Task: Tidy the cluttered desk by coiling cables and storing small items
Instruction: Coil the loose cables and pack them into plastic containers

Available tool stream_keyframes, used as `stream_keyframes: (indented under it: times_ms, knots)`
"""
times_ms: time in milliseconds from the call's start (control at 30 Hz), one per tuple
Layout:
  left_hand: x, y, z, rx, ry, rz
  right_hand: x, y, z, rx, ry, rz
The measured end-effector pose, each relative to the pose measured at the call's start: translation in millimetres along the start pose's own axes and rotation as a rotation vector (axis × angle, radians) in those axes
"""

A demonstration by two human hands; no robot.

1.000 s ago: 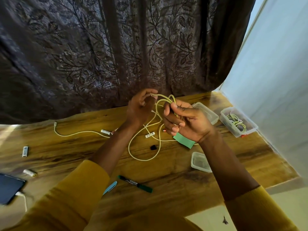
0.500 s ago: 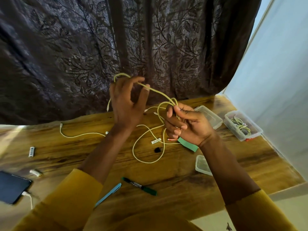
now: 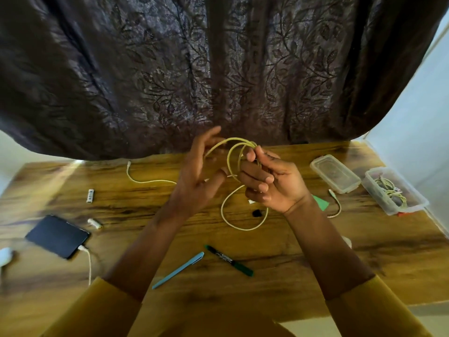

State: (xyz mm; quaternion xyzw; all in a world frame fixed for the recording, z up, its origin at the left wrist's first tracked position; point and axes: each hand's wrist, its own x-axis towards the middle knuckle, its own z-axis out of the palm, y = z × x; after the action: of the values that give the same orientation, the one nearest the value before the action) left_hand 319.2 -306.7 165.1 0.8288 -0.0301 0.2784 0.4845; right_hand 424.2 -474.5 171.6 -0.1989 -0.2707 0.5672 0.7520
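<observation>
The right hand (image 3: 272,181) pinched the upright coil of the yellow cable (image 3: 239,154) above the desk (image 3: 291,251). The left hand (image 3: 199,171), fingers spread, guided the strand just leftward; slack hung below toward the desk.

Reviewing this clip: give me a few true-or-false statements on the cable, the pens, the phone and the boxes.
1. The right hand pinches loops of the yellow cable. True.
2. The cable's far end is coiled too. False: it trails loose on the desk.
3. The green marker lies in a box. False: on the desk, beside the blue pen.
4. The phone has a cord plugged in. True.
5. The open box holds coiled cables. True.
</observation>
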Motion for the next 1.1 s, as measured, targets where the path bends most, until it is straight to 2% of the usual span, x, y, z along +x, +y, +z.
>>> stream_keyframes:
  times_ms: [133, 300, 367, 467, 667, 800, 900, 1100]
  knots:
    - [-5, 10, -22, -0.020, -0.052, 0.105, 14, 21, 4, 0.000, -0.005, 0.064]
    - [-16, 0, -40, -0.141, -0.089, 0.057, 34, 34, 8, -0.126, 0.094, 0.145]
    - [-21, 3, -45, -0.089, -0.114, 0.067, 37, 39, 10, -0.168, 0.150, 0.150]
    - [-25, 2, -43, 0.111, -0.167, 0.072, 46, 50, 11, -0.191, 0.280, 0.145]
    - [-24, -25, -45, 0.133, -0.002, -0.053, 65, 71, 21, -0.280, 0.353, 0.161]
    - [-19, -29, -46, -0.019, 0.037, -0.200, 73, 79, 24, -0.369, 0.407, 0.139]
    - [-20, -30, -45, -0.059, 0.023, -0.236, 74, 80, 24, -0.351, 0.435, 0.128]
    - [-13, -36, -50, -0.356, -0.058, -0.304, 66, 79, 15, -0.250, 0.286, 0.154]
